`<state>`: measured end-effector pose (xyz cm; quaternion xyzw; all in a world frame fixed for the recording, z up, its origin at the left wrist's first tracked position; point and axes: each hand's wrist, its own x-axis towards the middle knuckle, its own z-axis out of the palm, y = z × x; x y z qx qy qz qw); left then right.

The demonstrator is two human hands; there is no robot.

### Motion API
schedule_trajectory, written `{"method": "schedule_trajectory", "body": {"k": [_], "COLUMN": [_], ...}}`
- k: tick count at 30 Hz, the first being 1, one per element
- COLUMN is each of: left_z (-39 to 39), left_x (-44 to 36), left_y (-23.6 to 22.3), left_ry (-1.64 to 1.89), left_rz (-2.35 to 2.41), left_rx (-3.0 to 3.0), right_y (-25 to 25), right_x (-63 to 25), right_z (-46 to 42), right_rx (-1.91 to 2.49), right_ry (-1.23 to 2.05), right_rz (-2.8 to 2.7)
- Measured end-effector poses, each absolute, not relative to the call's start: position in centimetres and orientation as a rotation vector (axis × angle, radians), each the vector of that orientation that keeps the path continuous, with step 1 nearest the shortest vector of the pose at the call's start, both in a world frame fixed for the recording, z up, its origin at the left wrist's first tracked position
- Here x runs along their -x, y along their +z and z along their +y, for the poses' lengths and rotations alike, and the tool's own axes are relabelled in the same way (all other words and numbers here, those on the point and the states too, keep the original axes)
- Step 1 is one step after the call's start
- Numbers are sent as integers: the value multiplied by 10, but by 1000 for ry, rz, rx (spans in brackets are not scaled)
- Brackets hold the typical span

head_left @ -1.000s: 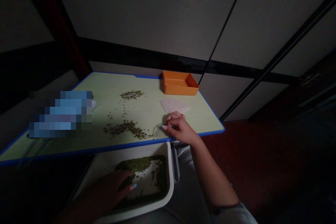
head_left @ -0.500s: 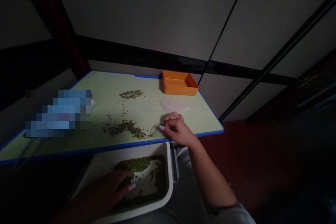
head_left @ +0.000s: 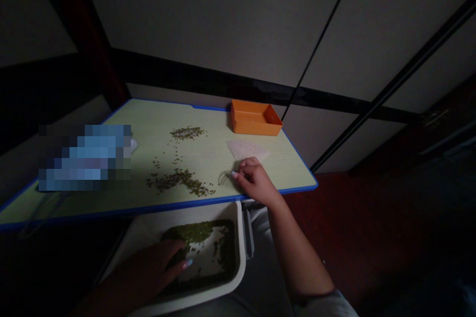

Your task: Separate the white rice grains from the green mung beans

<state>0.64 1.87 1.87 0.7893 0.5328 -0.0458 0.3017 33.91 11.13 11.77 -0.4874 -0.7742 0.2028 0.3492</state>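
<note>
My right hand (head_left: 255,181) rests on the pale green table (head_left: 208,156) near its front edge, fingers curled and pinched on something I cannot make out, just below a small heap of white grains (head_left: 247,149). Green beans (head_left: 182,182) lie scattered to its left, with a smaller cluster (head_left: 187,132) farther back. My left hand (head_left: 152,270) lies in the white tray (head_left: 167,225) on my lap, fingers flat among the green beans (head_left: 203,235) inside it.
An orange box (head_left: 255,118) stands at the table's back right corner. A blurred blue patch (head_left: 85,158) covers the table's left side. A grey wall with dark rails rises behind. The floor at right is dark red.
My right hand has shifted slightly up and right on the table, toward the white grains. The left hand stays in the tray.
</note>
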Motion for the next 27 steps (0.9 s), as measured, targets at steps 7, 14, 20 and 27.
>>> {"method": "schedule_trajectory", "body": {"k": [7, 14, 20, 27], "left_z": [18, 20, 20, 20], "left_x": [-4, -1, -5, -5], "left_y": [17, 6, 13, 17], "left_ry": [-64, 1, -7, -8], "left_rz": [1408, 1407, 1398, 1403], "left_rx": [-2097, -2104, -2101, -2097], "right_y": [117, 115, 120, 127], "right_x": [-339, -334, -321, -321], "right_z": [110, 113, 117, 123], "right_rx": [1267, 1346, 1350, 1253], "right_ry": [499, 439, 438, 567], "right_rz": [-1964, -1926, -2048, -2184]}}
